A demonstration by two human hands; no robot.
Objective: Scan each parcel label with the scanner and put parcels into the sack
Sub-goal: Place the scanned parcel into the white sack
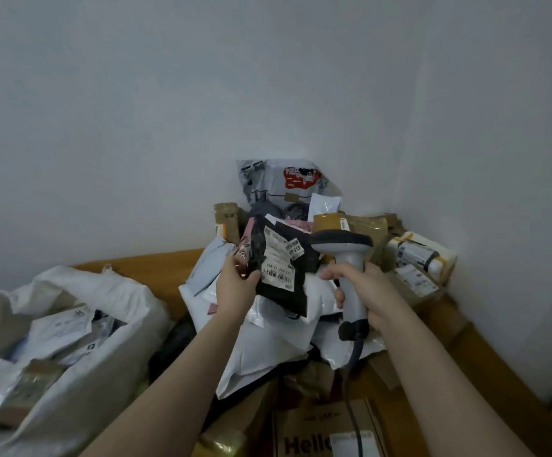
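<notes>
Parcels (268,344) lie heaped in front of you on a wooden table (142,265) pushed into the corner of a pale room, a mix of white mailers, brown boxes and padded bags. Your left hand (235,285) grips a black parcel (281,296) by its left edge and holds it up above the heap, with its white barcode label (277,255) turned towards you. Your right hand (376,291) is wrapped around the handle of a grey scanner (350,268), held upright just to the right of the black parcel, its dark head close beside the label. The scanner's cable (353,374) hangs down past a cardboard box (304,437) printed with large dark letters. To your left, apart from the heap, the white sack (119,291) stands open with several parcels already inside it.
</notes>
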